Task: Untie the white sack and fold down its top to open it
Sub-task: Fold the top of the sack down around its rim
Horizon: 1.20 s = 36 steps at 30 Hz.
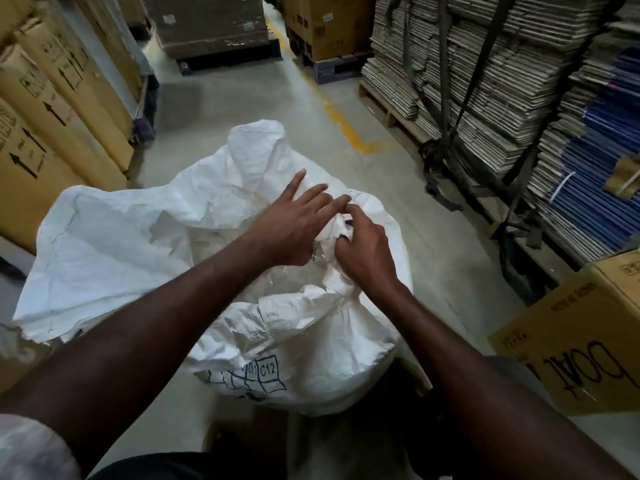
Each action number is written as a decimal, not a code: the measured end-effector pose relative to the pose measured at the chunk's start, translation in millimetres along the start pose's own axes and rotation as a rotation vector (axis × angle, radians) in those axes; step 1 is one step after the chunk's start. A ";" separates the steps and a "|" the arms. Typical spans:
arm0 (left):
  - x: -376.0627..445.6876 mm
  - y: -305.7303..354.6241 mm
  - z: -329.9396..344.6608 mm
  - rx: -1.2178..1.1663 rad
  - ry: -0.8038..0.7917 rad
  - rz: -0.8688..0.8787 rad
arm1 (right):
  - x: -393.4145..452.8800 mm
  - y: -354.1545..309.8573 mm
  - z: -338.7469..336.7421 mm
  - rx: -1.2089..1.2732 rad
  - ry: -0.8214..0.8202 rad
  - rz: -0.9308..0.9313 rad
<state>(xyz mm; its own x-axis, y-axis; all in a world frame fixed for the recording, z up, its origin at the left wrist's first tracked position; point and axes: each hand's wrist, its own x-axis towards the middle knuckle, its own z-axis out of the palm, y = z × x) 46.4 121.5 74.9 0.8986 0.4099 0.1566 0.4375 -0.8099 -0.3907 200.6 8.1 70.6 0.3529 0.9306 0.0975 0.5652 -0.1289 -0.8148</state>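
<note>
Two bare forearms enter from the bottom edge — no watch, band or glove on either. The left hand (294, 230) and right hand (363, 251) carry no rings that can be made out. The left upper arm wears a short pale sleeve (31, 448), whitish-grey with faint mottling, its hem ending above the elbow. At bottom centre, a dark garment (194, 467) — black or near-black, detail too dim to read.

Tall brown cartons (52, 109) with black arrows line the left. Strapped stacks of flat cardboard (485, 81) sit on a pallet (388, 109) on the right, a scribbled-on box (581, 348) near them, yellow floor paint (346, 128) in the aisle.
</note>
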 end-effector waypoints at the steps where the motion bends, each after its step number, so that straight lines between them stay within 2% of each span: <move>1: -2.1 -0.2 2.4 -0.011 -0.014 -0.031 | 1.4 2.7 -1.5 0.098 0.026 0.047; 4: -1.5 2.2 6.7 -0.032 -0.015 -0.131 | 4.4 6.5 -7.8 0.313 0.091 0.143; 7: 5.9 2.4 4.8 -0.166 0.027 -0.174 | 7.5 9.7 -16.1 0.468 0.003 0.251; 10: 16.8 -2.4 0.1 -0.320 -0.163 -0.185 | 14.8 12.9 -25.3 0.618 -0.139 0.416; 11: 20.1 -3.6 -2.6 -0.374 -0.247 -0.203 | 16.3 13.2 -28.5 0.520 -0.165 0.415; 12: 23.4 -4.4 -4.9 -0.420 -0.311 -0.234 | 16.7 13.9 -31.8 0.312 -0.172 0.356; 14: 26.6 -7.3 -6.3 -0.434 -0.374 -0.285 | 15.1 14.8 -36.5 -0.234 -0.068 0.105; 16: 27.5 -8.9 -3.4 -0.427 -0.358 -0.311 | 9.9 0.2 -37.4 -0.571 0.077 -0.212; 17: 27.5 -9.2 -1.7 -0.459 -0.326 -0.321 | 8.4 -9.5 -34.6 -0.638 0.073 -0.300; 19: 29.2 -8.9 -1.1 -0.577 -0.240 -0.308 | 3.1 -24.0 -20.4 -0.722 -0.043 -0.320; 21: 32.1 -10.7 -5.2 -0.671 -0.195 -0.275 | -5.4 -27.7 -3.7 -0.804 -0.157 -0.238; 23: 33.8 -14.3 -9.1 -0.707 -0.222 -0.313 | -9.6 -23.0 5.3 -0.816 -0.230 -0.136; 26: 30.2 -18.2 -7.9 -0.763 -0.226 -0.387 | -8.0 -11.8 11.5 -0.763 -0.240 -0.100; 29: 21.0 -17.0 -4.7 -0.829 -0.245 -0.383 | -2.8 -3.2 16.5 -0.761 -0.191 -0.117; 31: 14.1 -16.0 -0.9 -0.740 -0.244 -0.274 | 2.7 0.6 17.1 -0.777 -0.197 -0.129; 34: 2.0 -19.7 9.0 -0.352 -0.051 -0.072 | 10.1 7.0 14.8 -0.715 -0.196 -0.132; 36: -7.9 -25.3 10.0 -0.178 0.017 -0.029 | 13.3 11.2 13.9 -0.619 -0.114 -0.112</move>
<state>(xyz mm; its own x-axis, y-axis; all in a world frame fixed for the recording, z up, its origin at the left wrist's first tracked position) 27.9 142.9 74.5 0.8854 0.4279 0.1817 0.4607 -0.8600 -0.2196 201.3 23.8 54.8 0.2041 0.9761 0.0741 0.9323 -0.1707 -0.3189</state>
